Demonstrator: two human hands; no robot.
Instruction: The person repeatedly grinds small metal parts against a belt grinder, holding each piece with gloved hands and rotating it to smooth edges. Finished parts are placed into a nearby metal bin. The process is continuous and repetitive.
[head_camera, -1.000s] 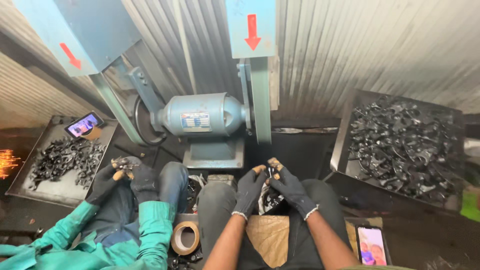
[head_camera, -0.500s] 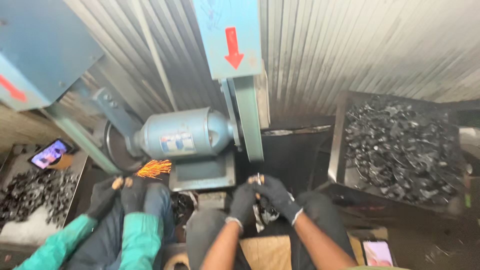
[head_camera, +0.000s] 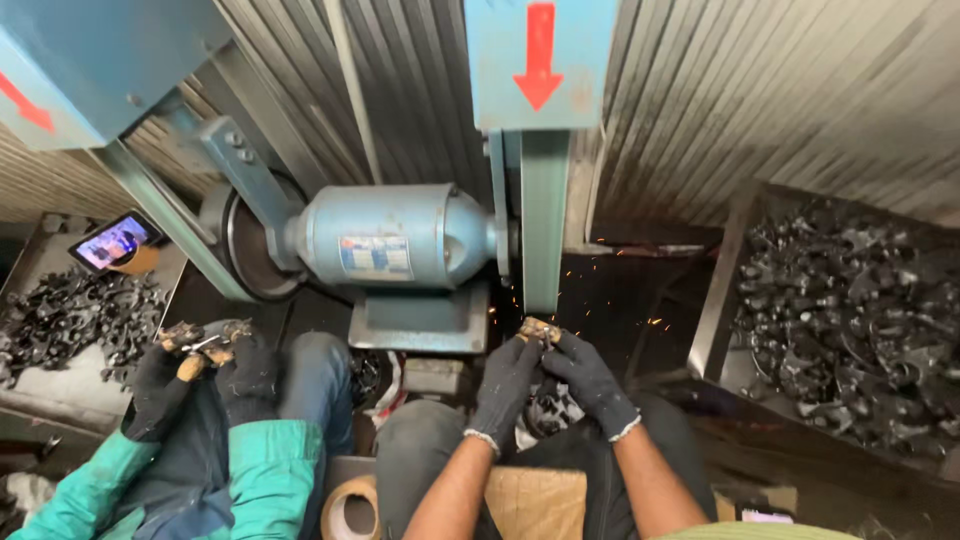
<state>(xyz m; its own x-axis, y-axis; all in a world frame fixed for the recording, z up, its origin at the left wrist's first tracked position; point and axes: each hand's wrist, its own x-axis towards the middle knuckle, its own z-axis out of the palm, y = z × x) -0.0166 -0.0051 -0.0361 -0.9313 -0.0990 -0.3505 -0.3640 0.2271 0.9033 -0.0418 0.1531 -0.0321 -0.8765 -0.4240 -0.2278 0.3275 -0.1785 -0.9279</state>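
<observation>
Dark knitted cloth gloves are covering the left hand (head_camera: 507, 385) and right hand (head_camera: 592, 378). The grinder (head_camera: 395, 247) is showing smooth blue painted metal. Matt black metal parts are filling the right tray (head_camera: 722, 290).

A small brownish metal piece (head_camera: 540, 329) sits level against the sanding belt's lower end, sparks flying.

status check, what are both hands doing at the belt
Both gloved hands, left hand and right hand, pinch a small metal part against the grinding belt. Sparks fly at the contact. Co-worker's gloved hands stay apart, to the left.
</observation>
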